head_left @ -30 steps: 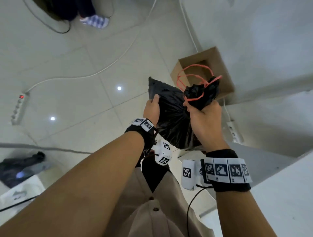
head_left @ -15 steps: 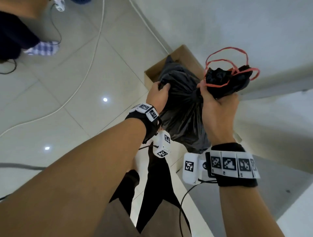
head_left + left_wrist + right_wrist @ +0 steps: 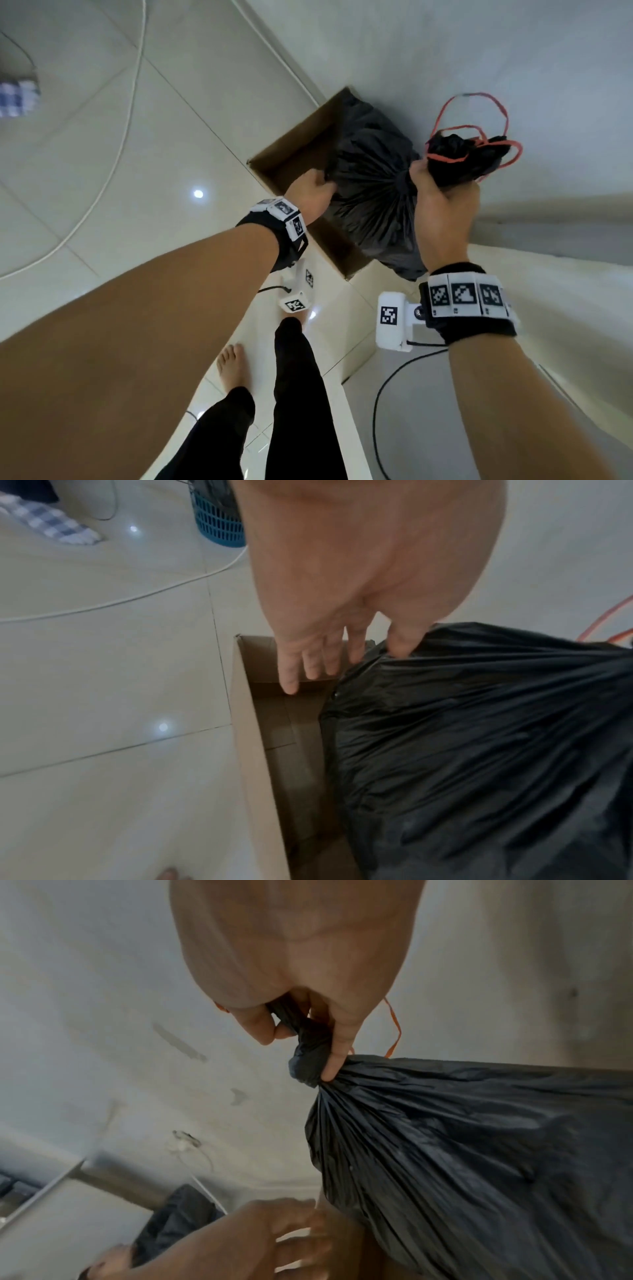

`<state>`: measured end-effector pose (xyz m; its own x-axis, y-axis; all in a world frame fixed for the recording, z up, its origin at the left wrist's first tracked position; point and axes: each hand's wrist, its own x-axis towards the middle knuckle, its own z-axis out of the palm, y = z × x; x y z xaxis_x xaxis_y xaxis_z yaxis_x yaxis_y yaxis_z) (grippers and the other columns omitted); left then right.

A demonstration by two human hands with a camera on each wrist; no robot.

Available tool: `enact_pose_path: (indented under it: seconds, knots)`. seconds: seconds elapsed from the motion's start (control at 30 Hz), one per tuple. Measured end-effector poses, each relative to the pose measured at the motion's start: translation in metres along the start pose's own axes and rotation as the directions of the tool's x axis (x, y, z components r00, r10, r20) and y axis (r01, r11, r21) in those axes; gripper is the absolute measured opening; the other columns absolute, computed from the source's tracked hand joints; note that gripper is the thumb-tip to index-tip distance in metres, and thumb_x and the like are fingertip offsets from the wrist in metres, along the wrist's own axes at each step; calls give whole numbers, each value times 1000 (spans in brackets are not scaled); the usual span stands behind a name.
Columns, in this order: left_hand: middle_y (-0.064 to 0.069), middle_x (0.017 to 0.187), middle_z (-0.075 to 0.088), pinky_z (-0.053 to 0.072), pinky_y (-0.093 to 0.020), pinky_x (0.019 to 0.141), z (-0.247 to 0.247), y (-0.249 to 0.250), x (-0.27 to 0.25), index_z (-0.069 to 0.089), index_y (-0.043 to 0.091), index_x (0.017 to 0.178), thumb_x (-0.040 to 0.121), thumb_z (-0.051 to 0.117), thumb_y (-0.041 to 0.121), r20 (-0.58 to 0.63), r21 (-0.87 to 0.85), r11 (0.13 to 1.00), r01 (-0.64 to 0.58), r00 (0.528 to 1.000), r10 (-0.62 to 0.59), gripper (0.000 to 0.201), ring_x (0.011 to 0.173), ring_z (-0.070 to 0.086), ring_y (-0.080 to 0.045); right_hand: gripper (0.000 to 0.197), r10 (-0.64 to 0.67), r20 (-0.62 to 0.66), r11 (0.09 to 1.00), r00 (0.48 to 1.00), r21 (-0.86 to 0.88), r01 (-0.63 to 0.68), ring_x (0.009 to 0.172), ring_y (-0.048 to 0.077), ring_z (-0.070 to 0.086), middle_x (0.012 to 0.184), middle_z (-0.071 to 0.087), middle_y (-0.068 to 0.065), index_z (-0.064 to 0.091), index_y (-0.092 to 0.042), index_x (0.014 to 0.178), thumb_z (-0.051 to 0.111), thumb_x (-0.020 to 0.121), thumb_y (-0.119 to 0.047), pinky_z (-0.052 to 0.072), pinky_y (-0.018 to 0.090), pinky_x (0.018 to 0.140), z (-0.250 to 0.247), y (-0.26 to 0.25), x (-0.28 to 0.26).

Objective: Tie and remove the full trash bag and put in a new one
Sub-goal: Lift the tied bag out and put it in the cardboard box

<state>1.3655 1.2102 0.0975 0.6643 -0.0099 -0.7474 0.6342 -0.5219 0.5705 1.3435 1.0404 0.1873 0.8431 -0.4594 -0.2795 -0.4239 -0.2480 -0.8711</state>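
Full black trash bag [image 3: 370,192] sits half over the open cardboard box [image 3: 294,150] by the wall, neck gathered tight w/ red drawstrings [image 3: 479,137] looping out at about 2 o'clock from it. Right hand [image 3: 442,205] has fingers curled round the bunched neck, gripping it; left hand [image 3: 311,195] is at the bag's 9 o'clock side, thumb pressed on the plastic, the other fingers fairly straight over the box opening. White cable [image 3: 133,102] runs across the tile floor [image 3: 171,171] at 10 o'clock, bare foot [image 3: 233,366] down at 6.
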Motion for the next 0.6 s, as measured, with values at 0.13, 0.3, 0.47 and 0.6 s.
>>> enact_pose_path:
  seconds: [0.13,0.3,0.47,0.6]
  knots:
    - [-13,140,53,37,-36,105,9,-34,29,56,10,135,98,49,24,65,468,884,-7,998,-26,40,130,46,-34,31,34,60,998,998,-52,-31,96,14,69,99,75,7,73,1,105,71,88,-25,51,23,83,39,42,34]
    - [-8,157,34,13,-59,120,31,-80,63,33,24,153,97,48,40,101,635,767,-93,994,37,60,149,18,-35,30,152,98,988,983,5,-154,97,25,69,101,74,11,70,0,101,68,86,-27,53,37,89,90,90,69]
    - [-10,164,21,17,-48,123,53,-80,94,2,22,160,98,53,39,252,383,901,-205,961,111,82,151,20,-27,29,290,262,951,920,28,-308,91,29,73,93,75,10,72,-16,87,71,71,-40,57,55,90,126,140,108]
    - [-8,166,11,20,-51,122,67,-80,126,2,25,160,95,55,36,333,504,842,-194,943,17,85,152,10,-35,29,169,220,955,961,-277,-105,99,26,68,106,73,14,72,-3,106,67,87,-25,50,33,87,123,165,109]
